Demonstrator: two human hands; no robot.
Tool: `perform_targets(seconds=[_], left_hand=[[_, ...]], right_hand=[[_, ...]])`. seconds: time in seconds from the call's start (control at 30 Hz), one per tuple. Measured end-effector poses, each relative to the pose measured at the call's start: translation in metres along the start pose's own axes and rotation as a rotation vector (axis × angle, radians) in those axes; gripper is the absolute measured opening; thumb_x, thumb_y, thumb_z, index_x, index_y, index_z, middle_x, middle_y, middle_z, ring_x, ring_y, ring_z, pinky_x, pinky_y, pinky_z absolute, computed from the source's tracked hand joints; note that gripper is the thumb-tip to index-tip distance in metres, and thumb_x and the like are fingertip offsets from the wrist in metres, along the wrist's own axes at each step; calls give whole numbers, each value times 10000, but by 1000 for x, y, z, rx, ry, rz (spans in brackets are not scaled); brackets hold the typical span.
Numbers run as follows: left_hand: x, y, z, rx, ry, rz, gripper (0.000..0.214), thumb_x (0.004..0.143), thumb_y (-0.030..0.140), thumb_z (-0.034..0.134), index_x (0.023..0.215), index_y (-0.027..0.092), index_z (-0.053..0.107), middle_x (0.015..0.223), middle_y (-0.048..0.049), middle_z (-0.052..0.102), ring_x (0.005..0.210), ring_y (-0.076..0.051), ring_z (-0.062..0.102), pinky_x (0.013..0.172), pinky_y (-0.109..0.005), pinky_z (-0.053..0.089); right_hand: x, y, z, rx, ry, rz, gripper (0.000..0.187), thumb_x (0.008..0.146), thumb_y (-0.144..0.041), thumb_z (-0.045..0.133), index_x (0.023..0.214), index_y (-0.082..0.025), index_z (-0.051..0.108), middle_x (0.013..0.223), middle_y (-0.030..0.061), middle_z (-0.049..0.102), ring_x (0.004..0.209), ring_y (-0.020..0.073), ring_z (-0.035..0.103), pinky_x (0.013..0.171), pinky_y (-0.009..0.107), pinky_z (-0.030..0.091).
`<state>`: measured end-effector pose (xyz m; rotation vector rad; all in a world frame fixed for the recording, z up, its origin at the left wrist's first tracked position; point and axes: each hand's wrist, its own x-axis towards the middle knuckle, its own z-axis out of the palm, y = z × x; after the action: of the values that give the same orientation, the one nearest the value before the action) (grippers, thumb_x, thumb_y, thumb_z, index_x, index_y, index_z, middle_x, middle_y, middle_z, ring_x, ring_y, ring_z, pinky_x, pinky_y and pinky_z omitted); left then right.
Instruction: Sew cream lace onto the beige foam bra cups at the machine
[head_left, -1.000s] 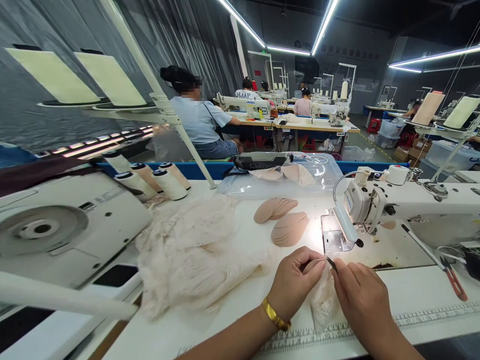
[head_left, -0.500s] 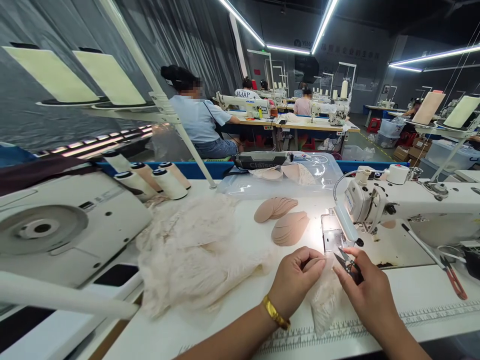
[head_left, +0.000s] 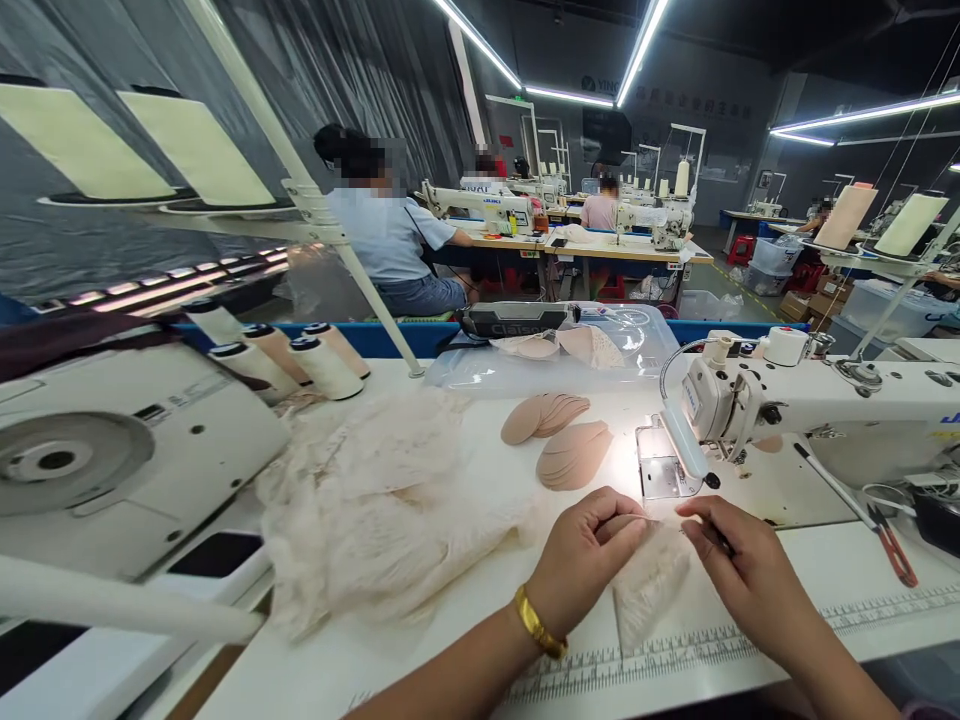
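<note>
My left hand [head_left: 589, 550], with a gold bracelet at the wrist, pinches the top edge of a small cream lace piece [head_left: 646, 585] that lies on the white table. My right hand [head_left: 739, 575] is closed just to the right of it, fingertips at the same top edge, with a dark thread snip partly showing inside the fingers. Both hands sit just in front of the needle plate [head_left: 660, 470] of the white sewing machine [head_left: 795, 400].
A heap of cream lace [head_left: 382, 500] lies to the left. Two stacks of beige pads [head_left: 562, 440] sit behind the hands, a clear plastic tray [head_left: 465, 372] behind those. Thread cones [head_left: 315, 360] stand at the left, red-handled scissors [head_left: 892, 545] at the right. Other people sew at far tables.
The snip's open blades, raised by the needle plate half a second ago, are now tucked into my right hand, which has come down to the lace edge. The lace piece lies flatter.
</note>
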<state>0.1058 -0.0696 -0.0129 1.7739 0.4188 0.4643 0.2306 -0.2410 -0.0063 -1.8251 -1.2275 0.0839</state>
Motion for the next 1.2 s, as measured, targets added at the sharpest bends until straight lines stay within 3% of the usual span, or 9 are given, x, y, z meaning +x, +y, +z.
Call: perform_targets(seconds=[0.1, 0.23, 0.47, 0.63, 0.73, 0.83, 0.93, 1.03, 1.2], left_hand=[[-4, 4, 1, 88, -53, 152, 163, 864, 323, 639, 798, 192, 710, 821, -33, 663, 736, -163, 595, 683, -265, 483], [-6, 3, -1, 94, -136, 190, 124, 881, 317, 649, 900, 210, 708, 844, -31, 689, 756, -168, 614, 685, -264, 498], [-4, -1, -3, 10, -167, 67, 201, 860, 387, 681, 841, 188, 707, 795, -22, 672, 756, -177, 596, 661, -256, 470], [-4, 0, -1, 44, -228, 73, 216, 865, 390, 663, 883, 189, 740, 799, -28, 670, 754, -181, 592, 685, -266, 477], [-6, 3, -1, 111, -266, 127, 209, 878, 357, 637, 820, 197, 757, 769, -30, 642, 745, -179, 578, 687, -268, 462], [-7, 5, -3, 80, -202, 101, 238, 876, 359, 628, 748, 181, 722, 747, -27, 604, 704, -163, 544, 634, -256, 424], [-5, 4, -4, -23, -173, 3, 289, 859, 429, 649, 744, 167, 693, 714, -11, 573, 658, -143, 497, 598, -243, 391], [-2, 2, -3, -96, -178, -55, 332, 838, 486, 669, 790, 160, 709, 717, -12, 580, 664, -143, 486, 596, -240, 386], [-3, 1, -2, -190, -183, -90, 388, 806, 535, 710, 819, 148, 727, 715, -9, 595, 661, -133, 486, 596, -229, 376]], right_hand=[[9, -13, -2, 32, -198, 70, 59, 965, -299, 596, 957, -247, 621, 764, -41, 641, 652, 134, 578, 596, 231, 447], [15, -11, 2, 224, -338, 209, 172, 919, -296, 637, 794, -222, 544, 684, -60, 479, 632, 118, 451, 550, 217, 354], [3, 14, 18, 780, -222, 478, 426, 806, -564, 719, 817, -234, 449, 653, -80, 369, 548, 99, 291, 491, 218, 269], [-8, 6, 27, 324, -75, 222, 206, 969, -392, 521, 856, -235, 453, 724, -38, 479, 632, 137, 460, 577, 239, 402], [-9, 15, 27, -138, 103, -58, 45, 928, -220, 470, 887, -231, 485, 743, -5, 573, 655, 169, 535, 608, 269, 429], [-6, 35, 17, -362, 296, -90, 74, 900, -180, 455, 910, -224, 513, 725, 15, 610, 634, 190, 580, 586, 279, 443], [-7, 39, 6, -311, 275, 4, 60, 949, -242, 482, 976, -228, 534, 705, -13, 615, 570, 170, 579, 549, 261, 450], [-14, 19, 6, -107, 172, 20, 96, 981, -296, 515, 1038, -236, 564, 694, -35, 611, 547, 144, 565, 531, 238, 450], [-18, -8, 22, 45, 81, 61, 123, 968, -323, 569, 891, -230, 594, 653, -45, 575, 549, 121, 517, 518, 228, 396]])
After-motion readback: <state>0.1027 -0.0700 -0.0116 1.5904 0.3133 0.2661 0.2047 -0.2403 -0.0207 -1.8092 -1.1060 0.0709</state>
